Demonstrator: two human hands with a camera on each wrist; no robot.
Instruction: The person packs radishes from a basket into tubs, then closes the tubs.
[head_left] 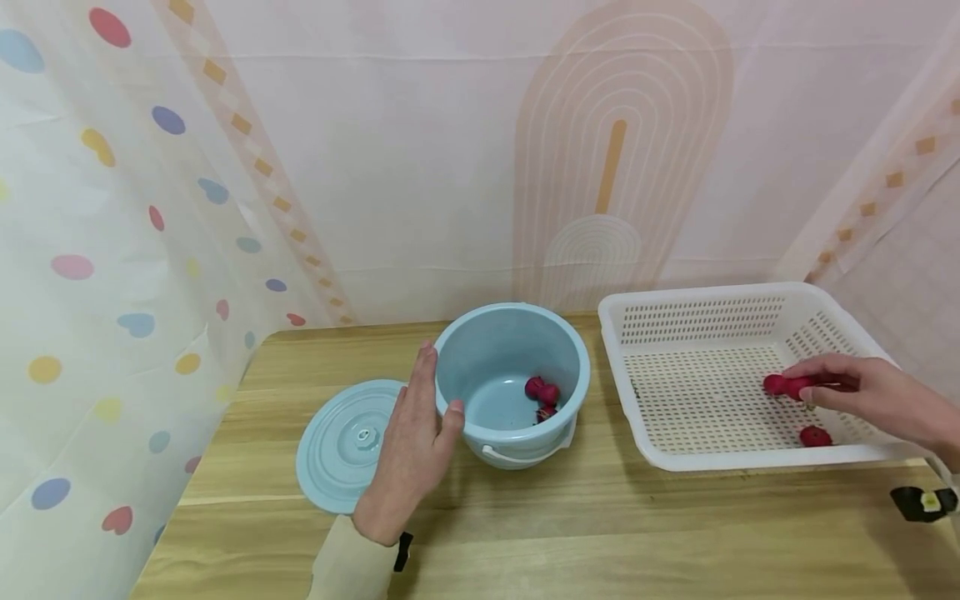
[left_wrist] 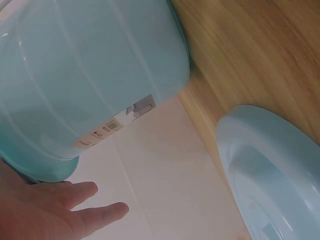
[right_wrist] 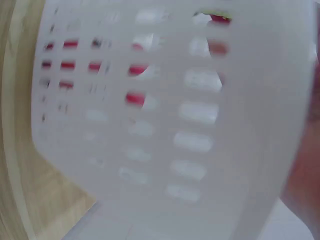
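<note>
My left hand (head_left: 412, 442) rests at the left rim of a light blue bucket (head_left: 512, 435), its fingers straight and the thumb over the edge. Inside the bucket, several small red radishes (head_left: 549, 394) lie toward the right side. Over in a white slotted basket (head_left: 720, 461), my right hand (head_left: 862, 387) pinches a red radish (head_left: 798, 388) between thumb and fingers. Another radish (head_left: 773, 384) is right beside the fingertips, and one more (head_left: 815, 436) sits nearer the front wall. The basket's side hides most of this in the right wrist view.
A light blue lid (head_left: 337, 442) lies on the wooden table (head_left: 540, 533) left of the bucket, partly behind my left hand. The bucket's white handle (head_left: 528, 457) hangs down at its front. A patterned curtain (head_left: 420, 167) closes off the back and left.
</note>
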